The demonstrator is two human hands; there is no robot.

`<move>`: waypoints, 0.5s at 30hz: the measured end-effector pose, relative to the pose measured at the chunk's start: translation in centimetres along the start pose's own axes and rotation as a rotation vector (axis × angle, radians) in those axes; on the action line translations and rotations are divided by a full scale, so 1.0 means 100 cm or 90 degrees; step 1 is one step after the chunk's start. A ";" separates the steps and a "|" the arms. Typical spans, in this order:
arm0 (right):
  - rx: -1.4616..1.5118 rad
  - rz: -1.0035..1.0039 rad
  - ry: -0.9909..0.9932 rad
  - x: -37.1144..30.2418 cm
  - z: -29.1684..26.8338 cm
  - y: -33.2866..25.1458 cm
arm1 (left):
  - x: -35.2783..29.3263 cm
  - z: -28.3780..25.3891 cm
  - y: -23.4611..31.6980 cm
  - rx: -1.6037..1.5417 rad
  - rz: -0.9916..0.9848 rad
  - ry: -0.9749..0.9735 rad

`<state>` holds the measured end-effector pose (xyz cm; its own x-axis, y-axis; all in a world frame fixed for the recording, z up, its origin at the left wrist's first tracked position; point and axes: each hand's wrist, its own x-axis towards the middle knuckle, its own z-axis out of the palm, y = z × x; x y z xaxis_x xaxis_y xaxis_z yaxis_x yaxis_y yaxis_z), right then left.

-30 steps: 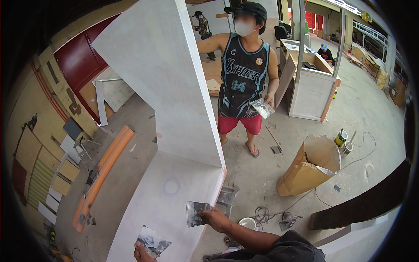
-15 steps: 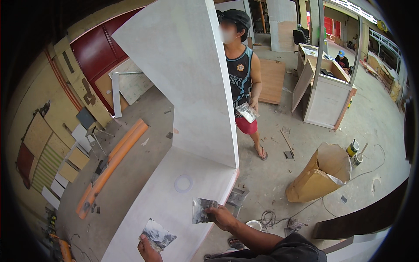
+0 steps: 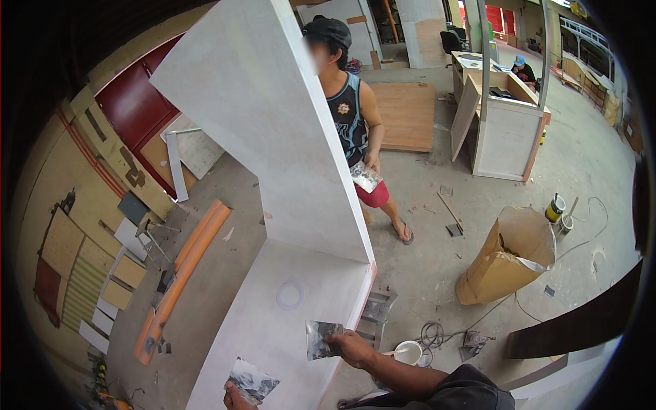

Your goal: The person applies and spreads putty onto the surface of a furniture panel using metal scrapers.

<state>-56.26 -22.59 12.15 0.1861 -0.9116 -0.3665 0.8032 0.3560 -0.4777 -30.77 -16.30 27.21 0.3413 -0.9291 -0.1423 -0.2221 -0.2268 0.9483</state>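
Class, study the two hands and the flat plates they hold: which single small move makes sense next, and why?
Probably bring the dark plate in the right hand across to the smeared plate in the left hand, perhaps to pick up some white: the plates are apart, and the left one shows more white.

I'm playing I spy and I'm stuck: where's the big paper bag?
In the head view, the bag stands on the floor right of centre, up and right of the right hand, with two cans just beyond its upper right edge.
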 end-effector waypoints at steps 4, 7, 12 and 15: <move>-0.021 -0.005 0.007 0.004 -0.008 -0.012 | -0.002 0.010 0.007 0.008 0.082 -0.041; -0.016 -0.024 0.007 -0.005 -0.009 -0.021 | 0.004 0.011 0.000 -0.037 0.065 -0.059; 0.028 -0.038 0.040 -0.005 -0.027 -0.020 | 0.014 0.015 -0.015 -0.072 0.089 -0.131; 0.055 -0.053 0.034 -0.011 -0.034 -0.025 | 0.013 0.025 -0.021 -0.080 0.073 -0.133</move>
<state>-60.39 -21.75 11.03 0.0879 -0.9240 -0.3721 0.8607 0.2585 -0.4385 -32.12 -17.78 24.35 0.1210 -0.9898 -0.0757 -0.1292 -0.0913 0.9874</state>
